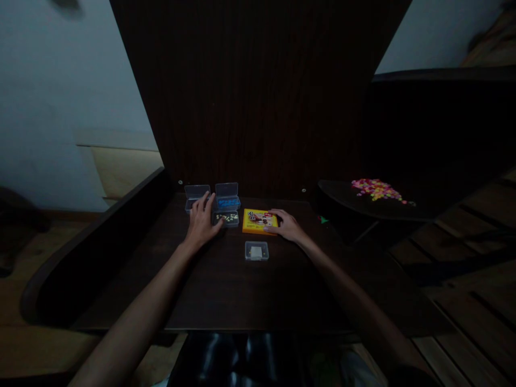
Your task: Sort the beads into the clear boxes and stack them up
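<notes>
My left hand [200, 223] is over the small clear plastic boxes, its fingers spread. Its thumb tip lies by the box of pale yellow pieces [230, 219], and its fingers partly cover an open-lidded clear box [197, 191] at the left. Behind the thumb stands another open box of blue pieces [229, 203]. My right hand [287, 226] grips the right edge of a flat yellow box [253, 228] with a printed picture, thumb in front and fingers behind. Nearer to me lies a small clear case [257, 251] with something whitish inside.
A dark wooden table [217, 295] carries these things, with a tall dark panel [250, 107] behind and a raised side board [92, 242] at the left. On a dark rounded surface [342, 200] at the right lies a heap of pink and yellow pieces [379, 190].
</notes>
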`<state>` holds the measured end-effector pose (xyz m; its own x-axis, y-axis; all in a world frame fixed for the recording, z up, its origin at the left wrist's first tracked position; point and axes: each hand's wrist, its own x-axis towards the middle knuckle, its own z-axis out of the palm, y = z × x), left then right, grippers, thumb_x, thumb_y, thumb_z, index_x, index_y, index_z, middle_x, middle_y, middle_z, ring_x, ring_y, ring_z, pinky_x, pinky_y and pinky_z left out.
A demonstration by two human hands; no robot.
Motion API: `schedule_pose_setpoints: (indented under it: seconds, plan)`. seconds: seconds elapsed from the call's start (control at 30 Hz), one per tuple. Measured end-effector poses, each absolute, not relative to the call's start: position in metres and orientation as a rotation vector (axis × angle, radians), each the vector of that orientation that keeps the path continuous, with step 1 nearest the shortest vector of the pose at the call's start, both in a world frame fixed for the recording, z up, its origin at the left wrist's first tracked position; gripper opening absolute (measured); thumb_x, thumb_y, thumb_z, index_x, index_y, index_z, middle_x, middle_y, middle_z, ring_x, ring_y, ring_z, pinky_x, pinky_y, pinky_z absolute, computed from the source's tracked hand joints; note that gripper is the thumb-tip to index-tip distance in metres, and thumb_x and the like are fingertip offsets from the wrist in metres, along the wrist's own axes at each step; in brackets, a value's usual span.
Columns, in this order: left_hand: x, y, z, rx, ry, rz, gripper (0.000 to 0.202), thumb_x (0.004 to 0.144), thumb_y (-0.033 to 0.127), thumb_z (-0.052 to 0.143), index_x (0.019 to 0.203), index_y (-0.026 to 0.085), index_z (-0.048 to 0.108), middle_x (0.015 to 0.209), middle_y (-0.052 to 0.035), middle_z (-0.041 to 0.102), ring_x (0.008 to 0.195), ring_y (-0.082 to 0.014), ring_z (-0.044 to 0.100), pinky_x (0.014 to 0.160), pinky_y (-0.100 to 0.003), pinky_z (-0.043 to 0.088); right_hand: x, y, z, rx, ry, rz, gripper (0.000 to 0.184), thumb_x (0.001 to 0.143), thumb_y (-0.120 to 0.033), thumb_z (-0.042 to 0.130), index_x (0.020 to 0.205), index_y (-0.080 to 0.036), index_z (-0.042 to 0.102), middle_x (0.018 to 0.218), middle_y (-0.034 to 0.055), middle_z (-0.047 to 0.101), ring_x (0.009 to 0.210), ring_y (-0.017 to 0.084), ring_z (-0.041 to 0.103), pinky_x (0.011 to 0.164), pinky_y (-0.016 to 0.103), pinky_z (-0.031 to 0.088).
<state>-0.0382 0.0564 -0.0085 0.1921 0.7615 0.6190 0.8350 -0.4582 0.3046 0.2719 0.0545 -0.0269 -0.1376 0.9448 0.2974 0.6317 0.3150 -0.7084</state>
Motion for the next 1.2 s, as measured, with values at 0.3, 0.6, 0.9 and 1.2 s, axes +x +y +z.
schedule_pose_setpoints:
  seconds: [0.3,0.6,0.9,1.2]
  plan:
    - [-0.053,0.068,-0.021,-2.679,-1.637,-1.049,0.094,0.078,0.056,0.065,0.150,0.017,0.019,0.153,-0.0174,0.032,0.139,-0.0342,0.032,0.113,-0.052,0.030,0.270,0.047,-0.034,-1.406,-1.731,0.660,0.067,0.065,-0.041,0.079,0.125,-0.022,0.060,0.135,0.0112,0.057,0.117,0.026,0.057,0.086,0.036,0.053]
    - [-0.054,0.072,-0.026,-2.826,-1.575,-1.307,0.108,0.063,0.043,0.082,0.149,0.019,0.022,0.150,-0.0194,0.035,0.135,-0.0338,0.041,0.106,-0.049,0.042,0.268,0.044,-0.036,-1.352,-1.637,0.767,0.066,0.065,-0.039,0.078,0.125,-0.021,0.061,0.139,0.0125,0.054,0.106,0.023,0.061,0.076,0.033,0.055]
    - [-0.046,0.060,-0.009,-2.674,-1.564,-1.675,0.086,0.068,0.041,0.078,0.140,0.020,0.037,0.137,-0.0157,0.051,0.121,-0.0300,0.055,0.091,-0.042,0.054,0.266,0.034,-0.024,-1.275,-1.622,0.696,0.062,0.074,-0.043,0.070,0.130,-0.023,0.055,0.135,0.0119,0.053,0.058,0.008,0.054,0.046,0.022,0.044]
    - [-0.018,0.035,0.008,-2.839,-1.196,-1.885,0.037,0.077,0.036,0.072,0.106,0.017,0.060,0.113,-0.0094,0.063,0.109,-0.0247,0.061,0.093,-0.043,0.054,0.237,0.007,0.001,-1.038,-1.975,0.196,0.082,0.069,-0.043,0.078,0.141,-0.025,0.043,0.140,0.0117,0.047,0.124,0.029,0.049,0.102,0.048,0.044]
